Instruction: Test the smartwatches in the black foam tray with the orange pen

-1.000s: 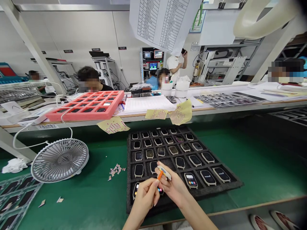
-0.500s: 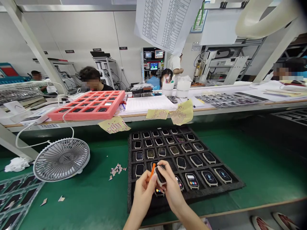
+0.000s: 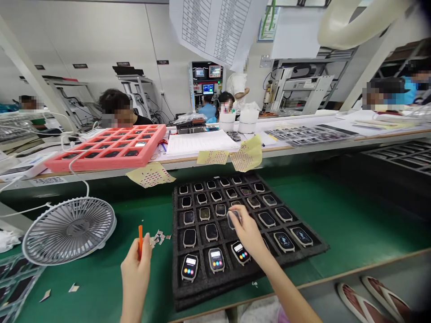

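Observation:
My left hand [image 3: 134, 264] is closed around a slim orange stick [image 3: 140, 237], held upright above the green mat, left of the black foam tray [image 3: 202, 292]. Over the tray's middle, my right hand [image 3: 247, 226] grips a smartwatch body [image 3: 232, 220] by its edges; my fingers partly cover it, and I cannot tell if it rests in its compartment. Strapless watches fill rows of the tray around it. In the front row, several have lit screens with coloured icons, such as one watch [image 3: 189, 268] at the left corner. Small peeled scraps [image 3: 160, 237] lie just beyond my left hand.
A round grey fan [image 3: 76, 229] stands on the left of the green mat [image 3: 134, 217]. Clear trays [image 3: 20, 287] sit at the lower left. On the shelf above are a pink foam tray [image 3: 101, 166], papers and white tubs. Several people sit beyond the shelf.
My hands have separated. The left moved left and down with the orange stick; the right carried the watch up and away over the tray's middle. The view has shifted slightly right.

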The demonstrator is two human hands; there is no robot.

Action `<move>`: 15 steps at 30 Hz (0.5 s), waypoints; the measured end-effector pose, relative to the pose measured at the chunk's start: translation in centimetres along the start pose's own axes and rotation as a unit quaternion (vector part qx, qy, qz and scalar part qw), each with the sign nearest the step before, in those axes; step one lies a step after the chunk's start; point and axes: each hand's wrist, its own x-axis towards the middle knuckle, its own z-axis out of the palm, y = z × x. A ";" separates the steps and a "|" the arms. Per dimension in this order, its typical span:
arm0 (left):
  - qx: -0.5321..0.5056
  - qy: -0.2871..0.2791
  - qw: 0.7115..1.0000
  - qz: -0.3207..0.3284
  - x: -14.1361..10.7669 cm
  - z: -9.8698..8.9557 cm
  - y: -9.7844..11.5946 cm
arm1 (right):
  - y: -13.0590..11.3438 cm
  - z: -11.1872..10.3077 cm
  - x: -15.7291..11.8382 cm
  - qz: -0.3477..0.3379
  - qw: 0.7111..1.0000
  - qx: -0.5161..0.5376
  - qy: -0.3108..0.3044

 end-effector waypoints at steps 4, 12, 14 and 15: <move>0.177 -0.055 0.983 -0.011 1.9 -0.1 -2.8 | 1.4 0.8 0.7 -0.037 0.989 -0.123 -0.071; 0.295 -0.090 0.949 -0.061 2.9 -0.3 -6.2 | 3.0 -5.9 -3.3 -0.166 0.946 -0.272 0.051; 0.298 -0.091 0.947 -0.072 3.2 -0.5 -6.3 | 4.2 -7.9 -4.6 -0.179 0.930 -0.315 0.062; 0.297 -0.088 0.948 -0.077 3.4 -0.5 -6.2 | 4.8 -8.6 -5.2 -0.178 0.924 -0.334 0.055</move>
